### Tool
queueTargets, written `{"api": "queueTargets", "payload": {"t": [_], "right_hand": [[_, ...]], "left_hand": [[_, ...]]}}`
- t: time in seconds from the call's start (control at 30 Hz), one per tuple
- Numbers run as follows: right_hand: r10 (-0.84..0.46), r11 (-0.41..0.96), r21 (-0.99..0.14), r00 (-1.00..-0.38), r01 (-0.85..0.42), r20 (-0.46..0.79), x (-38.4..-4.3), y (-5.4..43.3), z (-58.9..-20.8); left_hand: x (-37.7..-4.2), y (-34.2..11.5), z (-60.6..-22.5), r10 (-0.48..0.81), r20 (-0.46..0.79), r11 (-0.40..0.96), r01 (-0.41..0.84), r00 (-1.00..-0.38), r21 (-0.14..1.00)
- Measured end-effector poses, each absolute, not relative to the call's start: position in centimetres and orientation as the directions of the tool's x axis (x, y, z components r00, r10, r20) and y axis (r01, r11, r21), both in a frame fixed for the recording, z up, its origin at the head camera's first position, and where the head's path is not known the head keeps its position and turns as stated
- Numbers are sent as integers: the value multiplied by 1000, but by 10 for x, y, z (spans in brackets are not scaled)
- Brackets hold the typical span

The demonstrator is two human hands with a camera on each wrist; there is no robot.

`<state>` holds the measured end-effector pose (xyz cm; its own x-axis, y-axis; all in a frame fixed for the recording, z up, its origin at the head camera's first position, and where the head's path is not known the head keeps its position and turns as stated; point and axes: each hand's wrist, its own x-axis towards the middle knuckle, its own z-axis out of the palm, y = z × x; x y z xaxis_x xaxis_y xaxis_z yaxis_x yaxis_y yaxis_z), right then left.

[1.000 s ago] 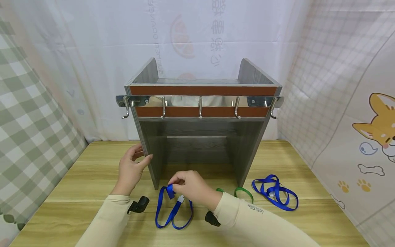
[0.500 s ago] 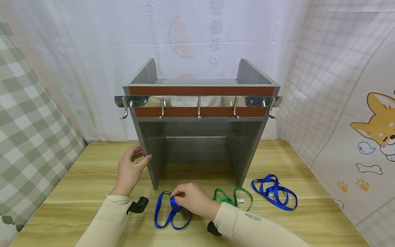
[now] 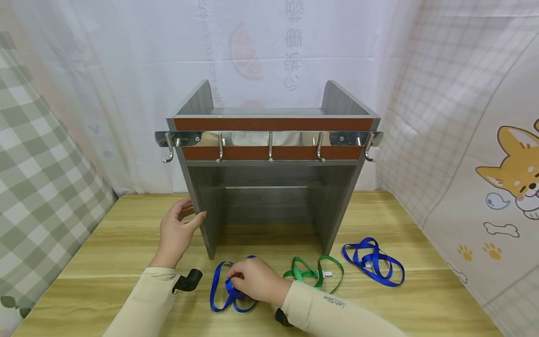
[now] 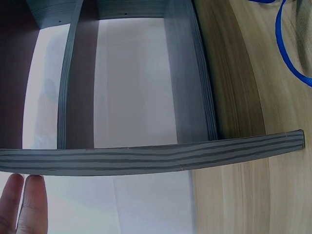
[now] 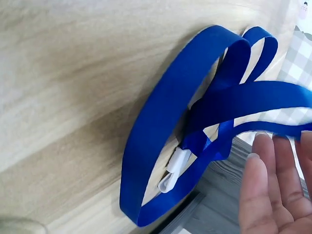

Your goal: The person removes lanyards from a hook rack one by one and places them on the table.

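Note:
My left hand (image 3: 177, 231) holds the front edge of the left side panel (image 3: 205, 201) of a grey wood-grain rack, thumb in front and fingers outside. In the left wrist view two fingers (image 4: 34, 204) touch the panel's outer face. My right hand (image 3: 258, 281) pinches part of a blue lanyard (image 3: 214, 286) lying on the table before the rack. The right wrist view shows its wide blue strap (image 5: 146, 141) in loops, with a white plastic clip (image 5: 174, 168) among them. The exact pinch point sits at that view's right edge, partly cut off.
Across the rack's front runs a shiny metal bar (image 3: 252, 138) with several hooks. To the right of my right hand lies a green lanyard (image 3: 320, 274), partly behind the sleeve. Farther right is another blue lanyard (image 3: 374, 257). Fabric curtains (image 3: 139, 93) enclose the wooden table (image 3: 126, 220).
My right hand has moved down toward the table's near edge, gathering the blue strap lower and closer together. More of the green lanyard shows now. The left hand stays on the rack.

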<state>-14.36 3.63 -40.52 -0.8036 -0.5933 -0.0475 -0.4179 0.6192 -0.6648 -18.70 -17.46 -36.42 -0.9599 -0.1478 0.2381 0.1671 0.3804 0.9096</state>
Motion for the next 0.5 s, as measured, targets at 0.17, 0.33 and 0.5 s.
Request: {"api": "queueTargets", "payload": {"t": [0.17, 0.33, 0.5], "right_hand": [[-595, 601, -692, -802, -400, -53, -143, 38, -408], [-573, 567, -748, -818, -344, -59, -143, 47, -401], [-534, 513, -776, -844, -367, 46, -143, 71, -382]], "left_hand": [[-186, -175, -364, -147, 234, 379, 164, -961, 911], [-186, -175, -364, -148, 239, 390, 166, -960, 906], [-186, -175, -364, -139, 253, 393, 181, -957, 901]]}}
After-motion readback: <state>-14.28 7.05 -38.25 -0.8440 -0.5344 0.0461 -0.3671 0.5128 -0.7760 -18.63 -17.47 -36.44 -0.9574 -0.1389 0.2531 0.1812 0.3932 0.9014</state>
